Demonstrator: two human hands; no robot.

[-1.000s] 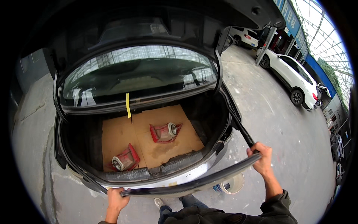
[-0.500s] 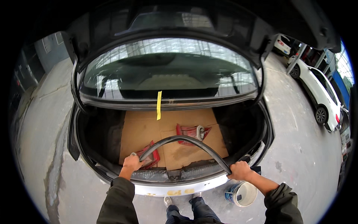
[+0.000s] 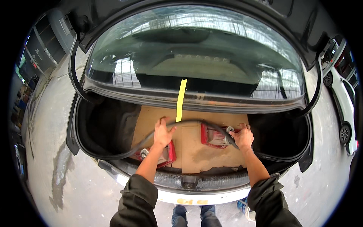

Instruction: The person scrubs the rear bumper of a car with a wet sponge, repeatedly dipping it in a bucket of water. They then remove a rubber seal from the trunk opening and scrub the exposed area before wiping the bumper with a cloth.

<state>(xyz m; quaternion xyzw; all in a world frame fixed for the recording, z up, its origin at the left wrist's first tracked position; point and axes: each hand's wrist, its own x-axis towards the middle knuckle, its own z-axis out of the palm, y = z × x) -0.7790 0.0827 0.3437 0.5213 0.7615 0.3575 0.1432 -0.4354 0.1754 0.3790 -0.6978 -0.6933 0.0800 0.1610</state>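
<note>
Two bare hands work a long black rubber strip [image 3: 193, 121] over a brown cardboard sheet [image 3: 189, 147] in the open trunk of a car. The strip arches across the cardboard, its left length running off toward the trunk's rim. The left hand [image 3: 163, 135], over the cardboard's left half, is spread loosely beside the strip, fingers and thumb parted. The right hand [image 3: 244, 138], at the cardboard's right edge, has its fingers curled near the strip; whether it grips it, the view does not tell. Set well apart, the hands appear to keep the arc spread.

Two red lamps lie on the cardboard: the left lamp [image 3: 170, 153] near its front left corner, partly behind the left forearm, the right lamp [image 3: 213, 138] right of its middle, just beside the right hand. The cardboard probably serves as padding beneath them. A yellow strip of tape [image 3: 181, 100] hangs over the cardboard's far edge, perhaps as a marker.

Half a second earlier, both hands clasp the strip nearer the trunk's front edge, its arc rising before the right lamp; now they reach deeper, above the cardboard, and the arc crosses farther back.
</note>
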